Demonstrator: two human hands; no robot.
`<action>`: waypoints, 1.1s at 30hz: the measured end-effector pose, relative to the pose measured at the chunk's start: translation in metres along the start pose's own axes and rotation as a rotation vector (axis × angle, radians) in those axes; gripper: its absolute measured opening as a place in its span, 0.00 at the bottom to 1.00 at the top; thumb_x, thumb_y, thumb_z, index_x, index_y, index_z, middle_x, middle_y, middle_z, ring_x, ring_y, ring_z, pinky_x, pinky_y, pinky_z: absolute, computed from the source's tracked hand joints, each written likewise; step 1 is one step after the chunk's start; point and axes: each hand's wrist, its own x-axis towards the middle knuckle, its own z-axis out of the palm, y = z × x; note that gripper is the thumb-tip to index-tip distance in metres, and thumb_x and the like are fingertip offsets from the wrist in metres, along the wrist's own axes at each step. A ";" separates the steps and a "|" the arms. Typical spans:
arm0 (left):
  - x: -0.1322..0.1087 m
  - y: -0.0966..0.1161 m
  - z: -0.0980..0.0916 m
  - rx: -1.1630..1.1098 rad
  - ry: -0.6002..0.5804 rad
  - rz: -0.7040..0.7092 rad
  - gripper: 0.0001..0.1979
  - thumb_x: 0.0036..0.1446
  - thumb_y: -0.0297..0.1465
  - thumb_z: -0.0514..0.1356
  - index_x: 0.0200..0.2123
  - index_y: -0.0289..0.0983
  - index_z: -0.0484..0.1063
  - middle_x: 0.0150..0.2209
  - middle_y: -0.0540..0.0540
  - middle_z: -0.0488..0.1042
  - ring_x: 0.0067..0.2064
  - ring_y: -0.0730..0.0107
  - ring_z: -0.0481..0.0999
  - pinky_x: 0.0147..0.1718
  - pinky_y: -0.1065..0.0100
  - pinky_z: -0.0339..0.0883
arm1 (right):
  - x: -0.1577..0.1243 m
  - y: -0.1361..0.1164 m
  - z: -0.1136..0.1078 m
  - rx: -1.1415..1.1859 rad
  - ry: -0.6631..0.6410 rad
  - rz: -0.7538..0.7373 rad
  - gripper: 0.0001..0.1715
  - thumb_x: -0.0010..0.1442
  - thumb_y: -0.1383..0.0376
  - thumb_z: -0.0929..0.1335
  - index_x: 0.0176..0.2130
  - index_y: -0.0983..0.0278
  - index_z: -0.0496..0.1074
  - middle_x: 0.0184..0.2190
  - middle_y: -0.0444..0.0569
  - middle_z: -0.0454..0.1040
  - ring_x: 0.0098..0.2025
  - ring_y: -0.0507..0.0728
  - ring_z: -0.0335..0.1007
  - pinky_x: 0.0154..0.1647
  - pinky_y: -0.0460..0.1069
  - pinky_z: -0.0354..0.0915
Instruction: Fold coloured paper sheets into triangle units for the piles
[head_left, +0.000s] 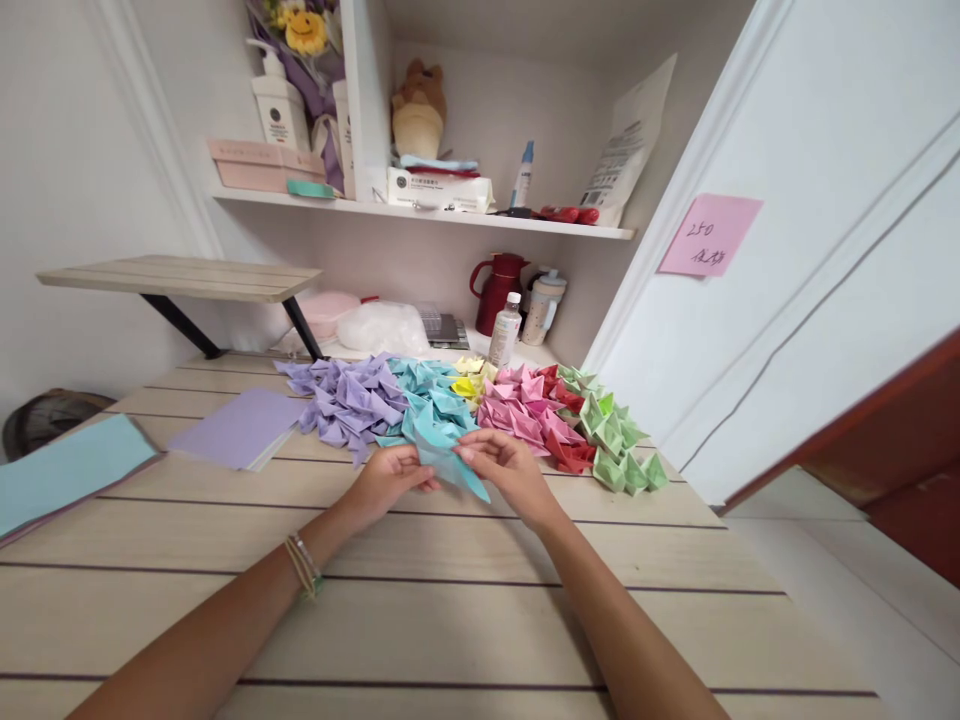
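A light blue sheet of folding paper [442, 462], partly folded, is held in the air between my two hands. My left hand [391, 480] pinches its left side, thumb on top. At its upper right edge, the thumb and fingers of my right hand [504, 468] are closed on it. Just behind lie folded paper pieces in colour groups: purple ones [349, 405], blue ones [424, 385], yellow ones [469, 383], pink ones [517, 410], red ones [571, 455] and green ones [611, 435]. The blue pile is partly hidden by the held paper.
Purple paper sheets [236, 425] and a stack of blue sheets [71, 475] lie on the left of the slatted table [420, 620]. A small raised stand [180, 275] is at the back left. Behind the piles stand a bottle [505, 332] and a red jug [499, 290].
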 end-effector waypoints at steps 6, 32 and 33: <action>0.000 -0.001 -0.001 -0.059 -0.096 -0.039 0.09 0.45 0.32 0.64 0.31 0.33 0.75 0.27 0.46 0.78 0.28 0.69 0.77 0.30 0.70 0.70 | -0.001 -0.002 0.000 0.185 -0.048 0.118 0.16 0.45 0.61 0.73 0.36 0.63 0.72 0.29 0.44 0.74 0.28 0.49 0.68 0.28 0.43 0.64; -0.007 -0.003 0.015 -0.245 0.075 -0.241 0.16 0.44 0.33 0.66 0.37 0.33 0.71 0.29 0.44 0.79 0.29 0.66 0.78 0.32 0.66 0.71 | -0.006 0.015 0.016 -0.626 0.240 -0.197 0.15 0.45 0.69 0.67 0.37 0.62 0.68 0.28 0.44 0.73 0.27 0.53 0.69 0.27 0.45 0.63; -0.007 -0.002 0.016 -0.242 0.080 -0.254 0.16 0.44 0.33 0.66 0.37 0.33 0.72 0.29 0.44 0.79 0.28 0.66 0.78 0.31 0.67 0.71 | -0.007 0.015 0.017 -0.640 0.236 -0.185 0.16 0.45 0.68 0.67 0.38 0.62 0.68 0.29 0.44 0.74 0.27 0.54 0.69 0.28 0.46 0.63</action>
